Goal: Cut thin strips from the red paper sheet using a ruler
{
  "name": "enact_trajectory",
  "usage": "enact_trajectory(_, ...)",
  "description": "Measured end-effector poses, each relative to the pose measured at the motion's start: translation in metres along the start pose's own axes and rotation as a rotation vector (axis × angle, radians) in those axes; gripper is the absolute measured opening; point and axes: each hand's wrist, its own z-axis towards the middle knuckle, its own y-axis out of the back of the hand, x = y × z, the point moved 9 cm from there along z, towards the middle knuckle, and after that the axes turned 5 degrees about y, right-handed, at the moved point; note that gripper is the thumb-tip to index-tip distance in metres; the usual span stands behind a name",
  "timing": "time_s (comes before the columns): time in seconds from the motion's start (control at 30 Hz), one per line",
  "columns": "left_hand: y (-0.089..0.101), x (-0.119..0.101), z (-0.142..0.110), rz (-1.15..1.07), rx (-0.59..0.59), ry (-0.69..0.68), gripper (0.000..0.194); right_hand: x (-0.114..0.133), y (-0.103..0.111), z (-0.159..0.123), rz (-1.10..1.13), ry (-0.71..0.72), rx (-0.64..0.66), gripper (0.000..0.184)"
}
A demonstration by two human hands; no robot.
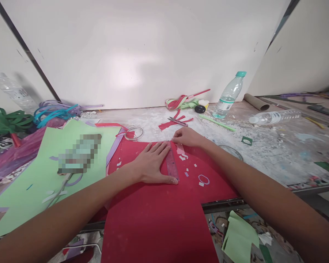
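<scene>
My left hand (150, 164) lies flat with fingers spread on a sheet of red paper (156, 226), pressing down a translucent ruler (170, 162). The thumb rests on the ruler's near end, the fingertips by its far end. My right hand (186, 137) is closed in a pinch at the red paper's edge, beside the ruler's far end; the fingertips are partly hidden. The sheet hangs over the table's front edge, on top of more red paper (219, 179). Small paper scraps (183, 157) and a purple paper ring (204, 179) lie right of the ruler.
Scissors (178, 121) lie on red strips beyond my hands. Left is green paper (93, 190) with a blurred-out device (80, 153). A roll of tape (133, 133), a standing bottle (227, 98), a lying bottle (275, 117) and a cardboard tube (256, 102) are farther back.
</scene>
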Motion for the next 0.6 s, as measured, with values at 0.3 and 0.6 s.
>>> enact_trajectory(0.3,-0.0001,-0.0005,0.0006,-0.002,0.001,0.010,0.119,-0.0032,0.0000,-0.0045,0.090,-0.061,0.048,0.025)
enact_trajectory(0.6,-0.0001,0.0000,0.0005,-0.002,-0.017,0.013,0.120,-0.0064,-0.0016,-0.0059,0.161,-0.094,0.045,0.025)
